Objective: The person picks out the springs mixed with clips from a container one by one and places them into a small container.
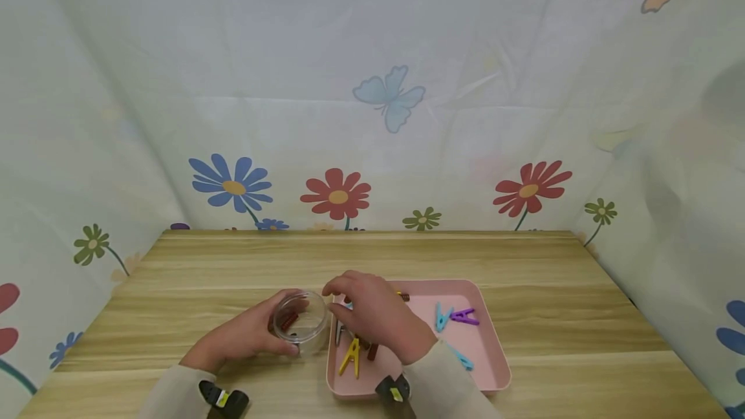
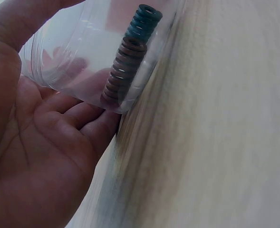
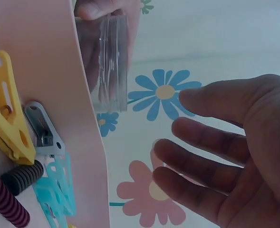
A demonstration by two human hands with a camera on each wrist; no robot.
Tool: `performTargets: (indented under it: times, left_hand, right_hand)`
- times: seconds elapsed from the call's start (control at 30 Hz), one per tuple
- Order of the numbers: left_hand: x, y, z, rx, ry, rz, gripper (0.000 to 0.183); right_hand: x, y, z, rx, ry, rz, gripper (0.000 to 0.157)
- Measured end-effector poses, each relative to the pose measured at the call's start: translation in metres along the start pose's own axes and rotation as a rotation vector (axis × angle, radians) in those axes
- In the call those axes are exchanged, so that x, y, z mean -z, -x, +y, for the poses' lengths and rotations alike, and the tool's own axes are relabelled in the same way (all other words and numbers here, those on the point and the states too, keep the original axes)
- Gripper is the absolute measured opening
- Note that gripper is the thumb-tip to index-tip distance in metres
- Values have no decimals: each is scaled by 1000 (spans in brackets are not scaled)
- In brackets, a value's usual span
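Observation:
My left hand [image 1: 256, 328] grips a clear jar [image 1: 301, 319] around its side, thumb at the front, just left of the pink tray. Inside the jar lie a brown coil spring [image 2: 124, 66] and a teal coil spring [image 2: 144, 21], seen through its wall in the left wrist view. Over the tray's left edge is my right hand [image 1: 375, 312], its fingers [image 3: 201, 142] extended toward the jar's mouth and nothing between them. Below it in the tray are a yellow clothespin [image 1: 350, 358], a grey clip [image 3: 43, 128] and a dark coil spring [image 3: 23, 177].
The pink tray [image 1: 495, 367] with raised rims stands on the wooden table [image 1: 582, 315]. Toward its right side lie a purple clothespin [image 1: 464, 317] and a blue clothespin [image 1: 443, 317]. A flower-printed curtain [image 1: 291, 115] hangs behind the table and at its sides.

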State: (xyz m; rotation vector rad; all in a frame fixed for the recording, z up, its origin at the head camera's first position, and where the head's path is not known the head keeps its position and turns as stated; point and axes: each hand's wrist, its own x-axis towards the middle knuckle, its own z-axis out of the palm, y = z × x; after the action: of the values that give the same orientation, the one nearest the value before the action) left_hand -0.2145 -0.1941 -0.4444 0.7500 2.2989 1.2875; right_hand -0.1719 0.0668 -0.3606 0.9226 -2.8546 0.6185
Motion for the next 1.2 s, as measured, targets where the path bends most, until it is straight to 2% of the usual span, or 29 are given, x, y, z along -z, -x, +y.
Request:
performTargets:
  times: [0.33,0.73,1.0,1.2]
  left_hand:
    - [0,0,1,12,-18,3,83]
    - [-1,-1,0,18,15,3,85]
    - [-1,-1,-1,22,9,3,86]
    - [-1,-2,-2,27,-12,8,86]
  right_hand:
    - [3,3,9,-45,41,-78,28]
    - [8,5,16,-125,14,-164,37]
    - [10,7,23,-114,-8,-180,34]
    - [12,7,26,-140,-26,-186,35]
